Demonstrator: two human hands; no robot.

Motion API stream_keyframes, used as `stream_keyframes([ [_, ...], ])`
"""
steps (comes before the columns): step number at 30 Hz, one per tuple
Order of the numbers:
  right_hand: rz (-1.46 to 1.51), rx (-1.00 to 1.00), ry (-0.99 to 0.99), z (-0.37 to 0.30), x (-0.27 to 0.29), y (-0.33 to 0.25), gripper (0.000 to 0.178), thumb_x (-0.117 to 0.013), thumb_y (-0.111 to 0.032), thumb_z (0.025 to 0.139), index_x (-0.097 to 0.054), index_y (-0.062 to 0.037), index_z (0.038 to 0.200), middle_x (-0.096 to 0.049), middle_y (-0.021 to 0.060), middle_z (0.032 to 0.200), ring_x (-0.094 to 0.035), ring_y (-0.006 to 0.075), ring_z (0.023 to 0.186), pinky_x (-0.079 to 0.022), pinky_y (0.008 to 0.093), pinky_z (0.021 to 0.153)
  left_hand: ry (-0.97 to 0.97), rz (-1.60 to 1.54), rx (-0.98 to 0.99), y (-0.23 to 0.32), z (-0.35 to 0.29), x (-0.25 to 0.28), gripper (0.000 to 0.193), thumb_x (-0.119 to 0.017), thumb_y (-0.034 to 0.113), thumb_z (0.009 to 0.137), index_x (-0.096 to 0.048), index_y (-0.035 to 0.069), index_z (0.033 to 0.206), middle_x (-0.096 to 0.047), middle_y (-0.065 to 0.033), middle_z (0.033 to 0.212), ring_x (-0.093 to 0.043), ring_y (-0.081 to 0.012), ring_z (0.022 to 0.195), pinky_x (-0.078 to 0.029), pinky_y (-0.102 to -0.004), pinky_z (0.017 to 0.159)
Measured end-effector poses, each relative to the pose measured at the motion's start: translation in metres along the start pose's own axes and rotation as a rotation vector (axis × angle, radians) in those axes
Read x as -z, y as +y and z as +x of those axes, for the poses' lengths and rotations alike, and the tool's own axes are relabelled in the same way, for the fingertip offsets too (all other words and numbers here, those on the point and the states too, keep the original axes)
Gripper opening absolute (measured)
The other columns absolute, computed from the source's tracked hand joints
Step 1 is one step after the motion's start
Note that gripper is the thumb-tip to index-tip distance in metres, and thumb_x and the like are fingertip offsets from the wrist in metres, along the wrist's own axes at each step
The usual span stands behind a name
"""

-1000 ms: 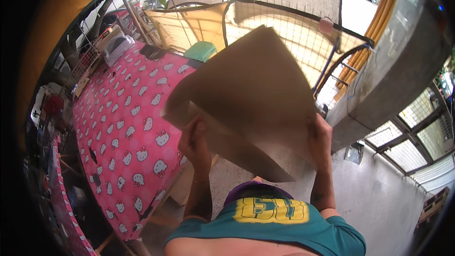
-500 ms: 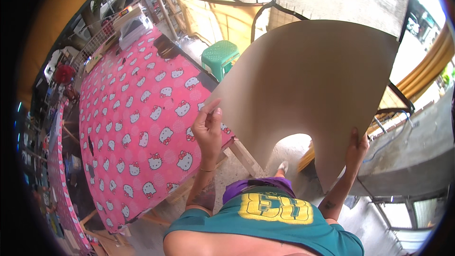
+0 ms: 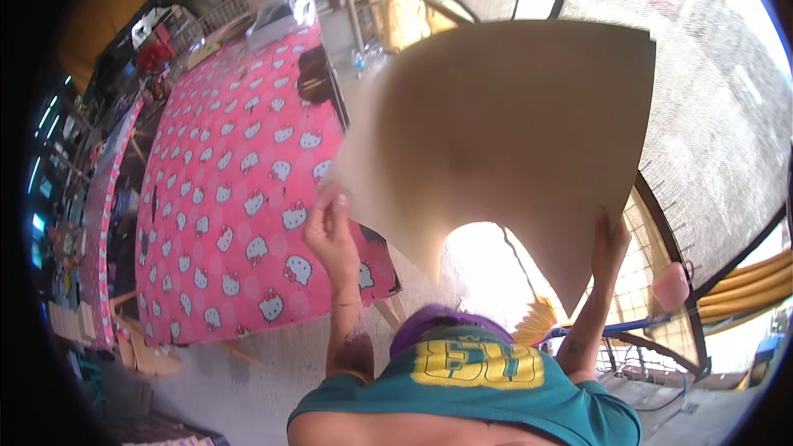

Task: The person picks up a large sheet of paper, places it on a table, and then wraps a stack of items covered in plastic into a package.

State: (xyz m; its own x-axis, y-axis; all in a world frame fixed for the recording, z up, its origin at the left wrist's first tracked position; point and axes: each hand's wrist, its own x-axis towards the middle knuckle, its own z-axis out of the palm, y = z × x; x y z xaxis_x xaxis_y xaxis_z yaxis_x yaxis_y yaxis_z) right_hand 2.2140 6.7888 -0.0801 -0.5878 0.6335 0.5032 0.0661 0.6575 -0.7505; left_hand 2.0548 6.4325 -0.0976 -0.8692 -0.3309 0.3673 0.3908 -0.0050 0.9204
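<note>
The pink-covered table (image 3: 211,190) at frame left stands more upright than half a second ago. The brown sheet (image 3: 512,116), plain and bowed, its lower edge arching between two pointed corners, spans the upper centre, slightly further left than before. The left hand (image 3: 332,231) pinches its left edge; the right hand (image 3: 610,244) clamps its right.

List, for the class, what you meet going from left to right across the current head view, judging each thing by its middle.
Pink patterned table → left hand → large brown sheet → right hand → small pink object → yellow-orange bundle near the right edge.
</note>
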Motion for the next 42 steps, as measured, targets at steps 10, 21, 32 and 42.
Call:
stream_keyframes([
  [10,0.264,0.251,-0.166,0.158,-0.158,0.002,0.018,-0.058,-0.012,0.099,-0.064,0.0028,0.107,-0.064,0.0095,0.079,-0.054,0.0121,0.072,-0.046,0.0317,0.066,0.598,-0.130,-0.188,-0.009,0.077,0.029,0.028,-0.060,0.002,0.093,-0.065,-0.001,0.120,-0.063,0.0039,0.086,-0.036,-0.0011,0.059,-0.031,-0.0174,0.053],
  [21,0.376,0.500,-0.367,0.328,-0.369,-0.092,0.022,-0.066,-0.015,0.094,-0.067,-0.0012,0.110,-0.071,0.0152,0.090,-0.072,0.0237,0.081,-0.052,0.0334,0.073,0.781,-0.004,-0.335,-0.046,0.232,0.053,0.026,-0.057,0.002,0.094,-0.064,-0.005,0.118,-0.068,-0.0095,0.108,-0.065,-0.0142,0.088,-0.053,-0.0265,0.074],
  [32,0.491,0.688,-0.705,0.389,-0.674,-0.179,0.032,-0.065,-0.024,0.091,-0.066,-0.0018,0.114,-0.068,0.0251,0.094,-0.066,0.0440,0.092,-0.052,0.0468,0.077,0.931,0.516,-0.307,-0.091,0.313,0.199,0.019,-0.059,0.003,0.093,-0.069,0.000,0.109,-0.070,-0.0059,0.098,-0.064,-0.0135,0.089,-0.051,-0.0270,0.080],
  [42,0.499,0.929,-1.009,0.356,-0.867,-0.228,0.030,-0.062,-0.020,0.088,-0.067,-0.0040,0.113,-0.068,0.0255,0.097,-0.065,0.0439,0.093,-0.051,0.0503,0.081,1.034,0.830,0.106,-0.170,0.230,0.152,0.069,-0.068,0.017,0.090,-0.033,-0.005,0.146,-0.049,-0.0228,0.140,-0.054,-0.0290,0.122,-0.045,-0.0368,0.101],
])
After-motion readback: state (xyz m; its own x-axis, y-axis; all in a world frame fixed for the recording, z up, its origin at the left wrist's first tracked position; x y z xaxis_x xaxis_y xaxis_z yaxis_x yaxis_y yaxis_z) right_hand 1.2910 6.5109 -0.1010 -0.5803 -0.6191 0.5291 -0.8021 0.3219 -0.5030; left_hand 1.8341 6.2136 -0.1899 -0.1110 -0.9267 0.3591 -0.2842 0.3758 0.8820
